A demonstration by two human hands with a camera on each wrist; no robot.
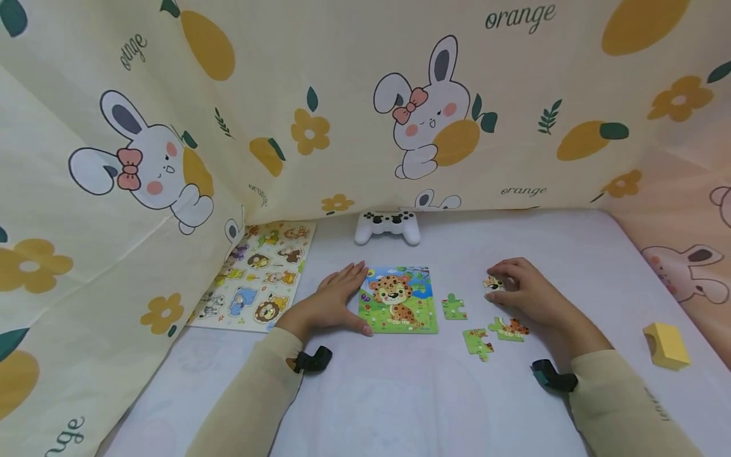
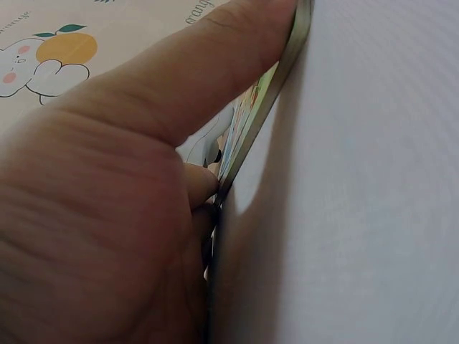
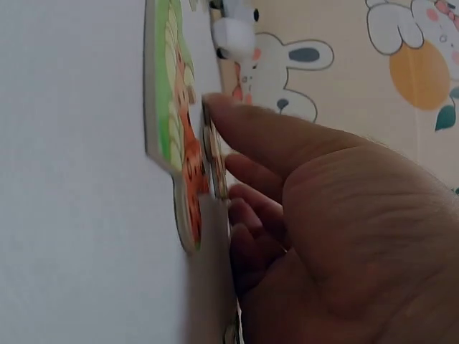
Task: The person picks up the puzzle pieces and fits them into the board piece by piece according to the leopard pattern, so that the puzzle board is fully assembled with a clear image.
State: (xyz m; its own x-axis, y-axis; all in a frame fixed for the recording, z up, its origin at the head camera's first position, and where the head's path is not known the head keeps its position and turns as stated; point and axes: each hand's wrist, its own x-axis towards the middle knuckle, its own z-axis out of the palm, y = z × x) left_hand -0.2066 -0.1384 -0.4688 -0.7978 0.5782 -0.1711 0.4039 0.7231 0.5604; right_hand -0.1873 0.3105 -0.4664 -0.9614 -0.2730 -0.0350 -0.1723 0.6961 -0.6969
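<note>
A small square jigsaw board (image 1: 422, 317), printed with a leopard cub on grass, lies flat in the middle of the table. My left hand (image 1: 325, 301) rests along its left side, thumb at the near corner and straight fingers by the far one. Between thumb and fingertips, my right hand (image 1: 537, 297) pinches a puzzle piece (image 1: 492, 284) low over the table. Three loose pieces lie between board and right hand: a green one (image 1: 454, 307), a green one with brown spots (image 1: 477, 343), and one with orange spotted fur (image 1: 511, 329), close below the right thumb.
A larger animal board (image 1: 259, 279) lies at the left, partly under the hanging bunny-print cloth (image 1: 337, 63). Behind the jigsaw sits a white game controller (image 1: 388, 227). A yellow notched block (image 1: 667, 346) stands at the right side of the white table (image 1: 400, 400).
</note>
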